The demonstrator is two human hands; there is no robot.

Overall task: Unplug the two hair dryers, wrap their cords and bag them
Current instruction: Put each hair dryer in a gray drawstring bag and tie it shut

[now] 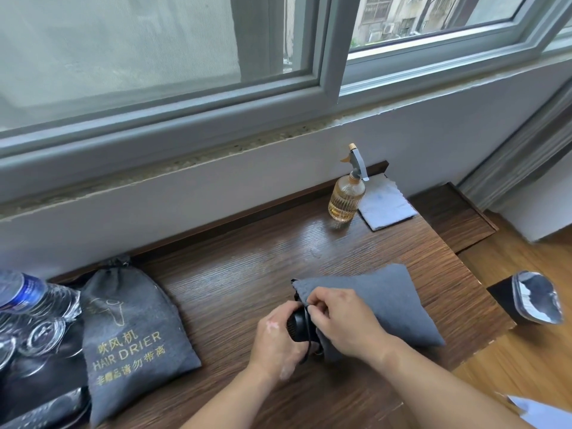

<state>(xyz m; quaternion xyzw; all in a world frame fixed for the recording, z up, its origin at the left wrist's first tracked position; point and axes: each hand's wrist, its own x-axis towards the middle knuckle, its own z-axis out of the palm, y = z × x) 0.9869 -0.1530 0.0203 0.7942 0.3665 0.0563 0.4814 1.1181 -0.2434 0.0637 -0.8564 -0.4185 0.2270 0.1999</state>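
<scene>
Near the front edge of the table (247, 274), the left hand (274, 339) is gripping a black hair dryer (297, 324) half inside a plain grey bag (387, 298); the right hand (343, 323) is pinching the bag's rim.

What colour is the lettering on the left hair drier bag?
Gold lettering on the grey bag; head view.

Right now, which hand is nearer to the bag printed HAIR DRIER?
Left. The left hand holds the black hair dryer to the right of the printed bag; the right hand is farther right, pinching the mouth of the plain grey bag.
</scene>
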